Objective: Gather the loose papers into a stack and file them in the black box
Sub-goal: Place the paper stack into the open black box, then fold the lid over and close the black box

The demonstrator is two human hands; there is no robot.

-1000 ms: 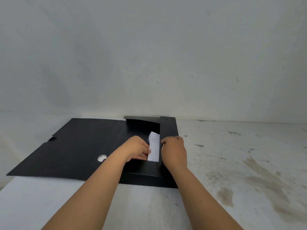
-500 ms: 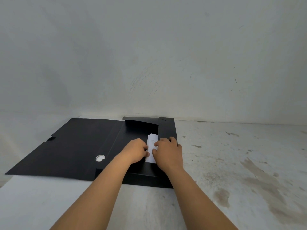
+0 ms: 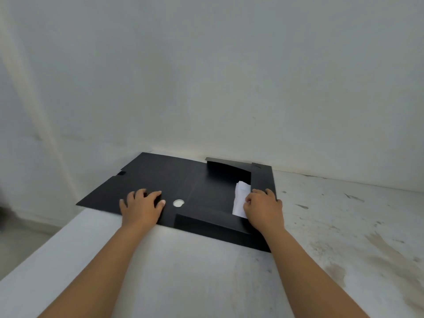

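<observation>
The black box (image 3: 160,175) lies open on the white table, its lid flat to the left and its shallow tray to the right. A small stack of white papers (image 3: 241,196) rests inside the tray against the right wall. My left hand (image 3: 141,206) lies flat on the lid near its front edge, fingers spread, beside a round finger hole (image 3: 178,203). My right hand (image 3: 263,207) grips the box's right flap (image 3: 261,177), fingers hooked over its edge and thumb against the papers. The lower part of the papers is hidden by that hand.
The table (image 3: 206,271) is white with brown stains (image 3: 378,253) on its right side. Its left edge (image 3: 46,244) drops to the floor close beside the lid. A plain white wall (image 3: 229,88) stands right behind the box.
My left hand has left the papers in the tray and moved left onto the open lid. My right hand has stayed at the right flap. The view has swung to the left.
</observation>
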